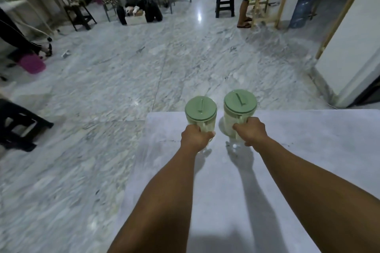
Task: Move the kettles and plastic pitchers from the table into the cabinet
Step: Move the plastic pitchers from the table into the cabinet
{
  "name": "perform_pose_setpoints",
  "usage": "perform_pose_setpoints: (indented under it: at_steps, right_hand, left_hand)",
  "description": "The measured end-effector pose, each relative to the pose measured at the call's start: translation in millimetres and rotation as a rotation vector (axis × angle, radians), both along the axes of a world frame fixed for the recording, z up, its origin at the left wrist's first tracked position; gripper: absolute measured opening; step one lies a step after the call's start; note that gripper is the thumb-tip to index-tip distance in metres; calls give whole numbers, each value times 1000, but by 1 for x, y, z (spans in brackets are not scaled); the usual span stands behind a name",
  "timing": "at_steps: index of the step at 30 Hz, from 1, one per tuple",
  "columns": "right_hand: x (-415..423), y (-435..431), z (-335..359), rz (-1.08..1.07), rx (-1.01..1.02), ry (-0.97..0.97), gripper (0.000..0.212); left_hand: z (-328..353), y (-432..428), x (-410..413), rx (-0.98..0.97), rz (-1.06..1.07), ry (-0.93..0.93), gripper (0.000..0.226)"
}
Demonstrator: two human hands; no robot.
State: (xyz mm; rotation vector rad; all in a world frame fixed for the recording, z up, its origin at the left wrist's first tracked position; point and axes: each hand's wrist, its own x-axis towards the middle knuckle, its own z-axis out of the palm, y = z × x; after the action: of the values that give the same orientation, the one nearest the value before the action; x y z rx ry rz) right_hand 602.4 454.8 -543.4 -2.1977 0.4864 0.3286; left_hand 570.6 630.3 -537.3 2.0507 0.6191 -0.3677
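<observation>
Left hand, right hand each gripping pitcher.

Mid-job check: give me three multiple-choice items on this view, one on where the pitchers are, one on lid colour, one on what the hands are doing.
1. Where are the pitchers?
A. far edge of the table
B. on the floor
C. on a stool

2. What colour are their lids?
A. pink
B. green
C. black

3. What are the hands doing?
A. both empty
B. one holds both
C. each grips one

Key: 1 A, the left pitcher and right pitcher sit at the table edge; 2 B, both lids are pale green; 3 C, left hand and right hand each close on a pitcher.
</observation>
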Motion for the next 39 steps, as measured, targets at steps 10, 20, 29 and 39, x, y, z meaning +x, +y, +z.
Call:
perform_pose_setpoints:
  at_steps: [10,20,29,39]
  right_hand:
    - [-37,-33,55,-34,32,-67,23]
    - [-236,-126,178,-306,-3,-282,20]
    - [-523,-223,281,-608,-180,-403,20]
    - [-810,-321,394,-1071,-378,-474,20]
  left_hand:
    - [53,-11,-26,-132,-5,-72,29]
    - [171,-91,-160,-188,-423,-263,37]
    - [261,-219,-339,-312,-934,-338,42]
    - [367,-413,-551,-511,-1468,-424,42]
